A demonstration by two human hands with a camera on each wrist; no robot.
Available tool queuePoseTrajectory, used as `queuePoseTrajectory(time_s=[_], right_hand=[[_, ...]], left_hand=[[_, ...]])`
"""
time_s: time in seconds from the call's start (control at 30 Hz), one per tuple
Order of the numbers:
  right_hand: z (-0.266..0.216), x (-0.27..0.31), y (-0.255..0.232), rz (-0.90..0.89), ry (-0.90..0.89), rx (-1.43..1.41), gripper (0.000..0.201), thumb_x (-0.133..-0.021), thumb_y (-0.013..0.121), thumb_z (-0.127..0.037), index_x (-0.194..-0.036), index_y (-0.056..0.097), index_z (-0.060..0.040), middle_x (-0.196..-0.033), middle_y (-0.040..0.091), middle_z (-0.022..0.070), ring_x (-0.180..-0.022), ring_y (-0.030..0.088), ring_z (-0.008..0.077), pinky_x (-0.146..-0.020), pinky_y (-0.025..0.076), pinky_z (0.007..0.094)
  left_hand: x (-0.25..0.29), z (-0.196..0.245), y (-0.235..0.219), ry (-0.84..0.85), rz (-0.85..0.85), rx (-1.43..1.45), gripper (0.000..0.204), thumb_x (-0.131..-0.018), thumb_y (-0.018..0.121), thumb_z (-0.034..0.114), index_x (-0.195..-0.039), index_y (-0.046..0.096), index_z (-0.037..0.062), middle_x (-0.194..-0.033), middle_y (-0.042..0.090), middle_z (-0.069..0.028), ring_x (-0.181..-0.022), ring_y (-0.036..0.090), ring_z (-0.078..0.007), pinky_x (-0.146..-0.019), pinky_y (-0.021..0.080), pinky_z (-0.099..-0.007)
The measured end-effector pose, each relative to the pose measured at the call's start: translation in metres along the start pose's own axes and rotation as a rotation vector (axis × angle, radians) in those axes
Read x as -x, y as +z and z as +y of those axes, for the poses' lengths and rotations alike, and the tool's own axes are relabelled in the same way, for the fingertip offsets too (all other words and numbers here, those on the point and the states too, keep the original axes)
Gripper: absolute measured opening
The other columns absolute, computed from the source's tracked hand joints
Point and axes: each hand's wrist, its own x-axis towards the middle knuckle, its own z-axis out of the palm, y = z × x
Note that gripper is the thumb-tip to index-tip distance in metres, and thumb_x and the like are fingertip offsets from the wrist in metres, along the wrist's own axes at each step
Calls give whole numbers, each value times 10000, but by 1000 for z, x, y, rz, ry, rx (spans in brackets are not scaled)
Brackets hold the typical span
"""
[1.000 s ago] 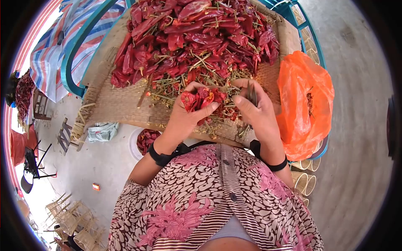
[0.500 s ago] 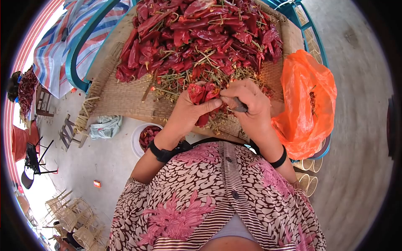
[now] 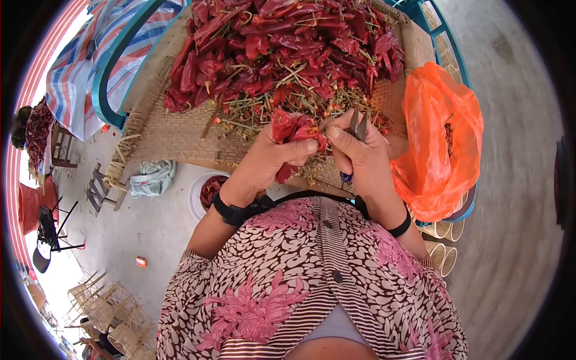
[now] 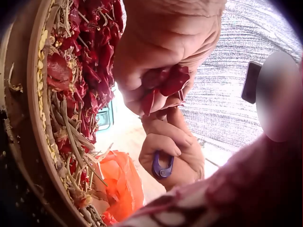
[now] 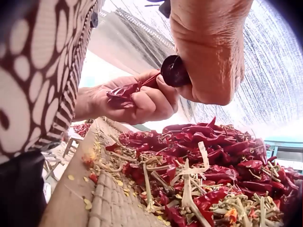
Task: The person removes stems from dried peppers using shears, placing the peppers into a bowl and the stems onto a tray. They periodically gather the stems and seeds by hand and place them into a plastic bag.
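Several dried red chili peppers (image 3: 285,127) are bunched in my left hand (image 3: 263,157), its thumb laid across them. In the left wrist view, red pepper skin (image 4: 174,80) shows between the curled fingers. My right hand (image 3: 367,157) holds a pair of small snips (image 3: 358,125), dark blades pointing away from the body. Their purple handle end (image 4: 162,165) pokes out of the right fist in the left wrist view. Right thumb and index fingertips meet right at the peppers' edge. Both hands are over the near edge of a woven tray (image 3: 174,141).
A large heap of dried chilies (image 3: 288,48) covers the tray's far part, with loose stems and seeds (image 3: 252,114) in front. An orange plastic bag (image 3: 441,144) hangs at the right. On the floor at left stands a white bucket (image 3: 197,198) of chilies, near a pale plastic bag (image 3: 153,178).
My right hand came in to the peppers with the snips turned down, then rolled back so the blades point away again. The left hand keeps its hold on the peppers.
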Motion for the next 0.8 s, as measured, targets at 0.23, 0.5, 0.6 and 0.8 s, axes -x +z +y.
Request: queuePoseTrajectory(time_s=[0.23,0.5,0.6,0.8], right_hand=[[11,-10,-13,-198,408,-732,64,-921,619,-134,-935,579,-87,-609,428,-58,-439,343,33,-403,249,199],[20,-17,-6,187,184,-517,77,-918,608,-113,-905,539,-82,-605,413,-50,-454,344,40,-421,271,210],[18,-29,-28,405,-20,-308,121,-925,606,-141,-884,513,-76,-610,428,-38,-451,354,49,-422,296,215],[25,-34,-54,509,-199,973,174,-864,634,-157,-964,546,-44,-745,577,105,-720,608,281,-643,459,363]], left_hand=[[0,-3,-8,-69,-36,95,340,-819,699,5,-1113,532,38,-769,534,18,-606,439,-58,-524,342,-215],[6,-6,-3,16,13,-300,324,-796,730,-1,-1059,550,60,-812,540,35,-668,466,-31,-599,383,-195],[8,-8,2,196,-85,-551,258,-811,717,21,-973,527,82,-839,548,39,-699,486,-39,-623,390,-191],[8,1,16,192,150,-401,386,-809,747,55,-1099,492,78,-793,518,72,-690,479,-16,-611,393,-194]])
